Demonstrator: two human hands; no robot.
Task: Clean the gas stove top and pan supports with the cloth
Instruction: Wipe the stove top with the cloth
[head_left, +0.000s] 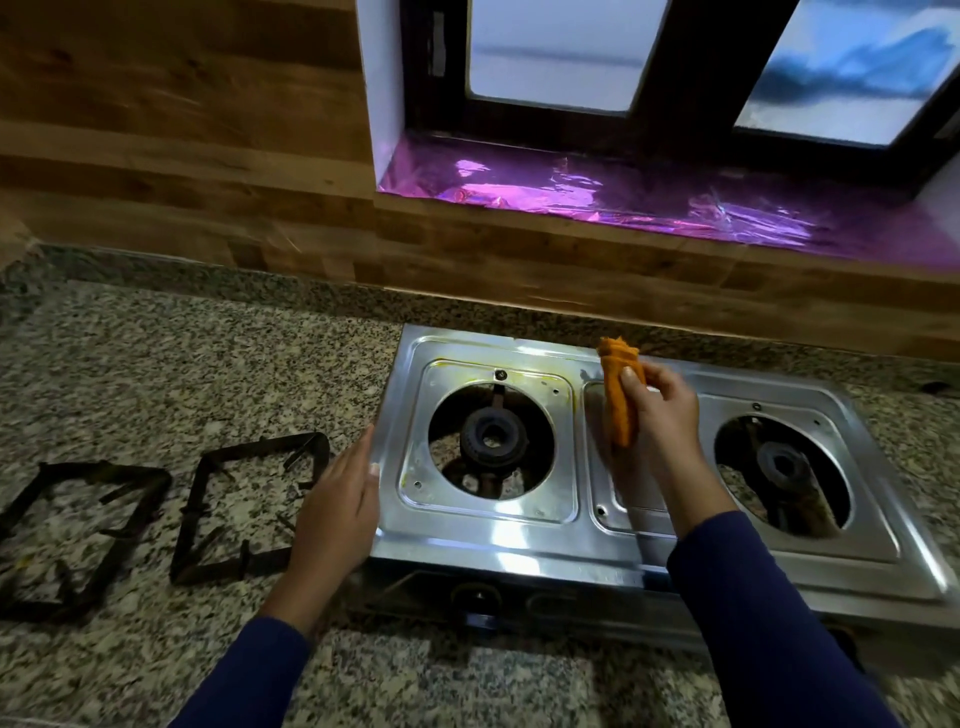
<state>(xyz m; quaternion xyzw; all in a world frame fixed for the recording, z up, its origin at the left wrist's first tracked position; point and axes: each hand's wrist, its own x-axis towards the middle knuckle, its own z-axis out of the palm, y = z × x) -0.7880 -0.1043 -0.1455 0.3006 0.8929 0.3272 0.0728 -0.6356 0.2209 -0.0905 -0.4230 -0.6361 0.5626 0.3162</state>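
Observation:
A steel two-burner gas stove (519, 540) sits on the granite counter, with its left burner (491, 439) and right burner (782, 465) bare. My right hand (662, 415) holds a bunched orange cloth (618, 395) above the strip between the burners. My left hand (337, 506) rests flat against the stove's left edge, fingers together. Two black pan supports lie on the counter to the left of the stove: one (249, 506) beside my left hand, the other (78, 535) further left.
The granite counter (182, 364) runs to a wooden backsplash (182, 156). A window sill covered in shiny purple foil (649, 200) lies behind the stove, under a dark-framed window. The stove's control knob (478, 597) is on its front face.

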